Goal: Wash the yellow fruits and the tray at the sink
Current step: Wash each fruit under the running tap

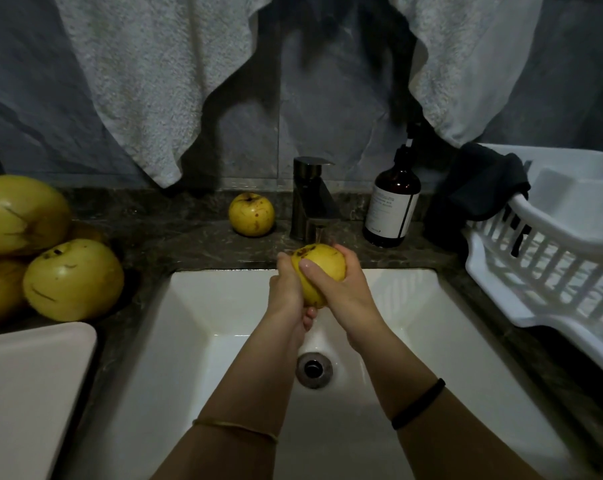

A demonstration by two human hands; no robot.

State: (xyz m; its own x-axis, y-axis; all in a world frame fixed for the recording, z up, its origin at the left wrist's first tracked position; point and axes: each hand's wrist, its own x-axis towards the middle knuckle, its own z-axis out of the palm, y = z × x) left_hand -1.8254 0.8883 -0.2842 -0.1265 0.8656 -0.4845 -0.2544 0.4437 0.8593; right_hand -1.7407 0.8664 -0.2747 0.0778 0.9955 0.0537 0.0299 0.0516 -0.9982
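Hands meet over the back of the white sink [224,341], just under the spout of the dark faucet [312,199]. The left hand [286,289] and right hand [345,292] both wrap around one yellow fruit [322,271], the right thumb lying across its front and the left fingers curling beneath it. A faint stream seems to fall from the spout onto the fruit's top. The drain [314,370] lies below, between the forearms. A thin gold bangle [236,429] circles the left forearm and a black band [419,403] the right.

On the dark stone counter [189,244], a second fruit [251,214] with brown specks stands just left of the faucet. A brown pump bottle [392,206] stands just right of it. At the far left, more yellow fruits [73,280] lie piled together, touching. In front of them is the white tray [26,393], which is cut off by the frame edge.

A white slatted dish rack [553,265] fills the counter to the right, with a dark cloth [480,188] draped over its near rim. Two pale towels hang against the grey wall, one at left [154,81] and one at right [466,64]. The right one hangs just above the bottle's pump.
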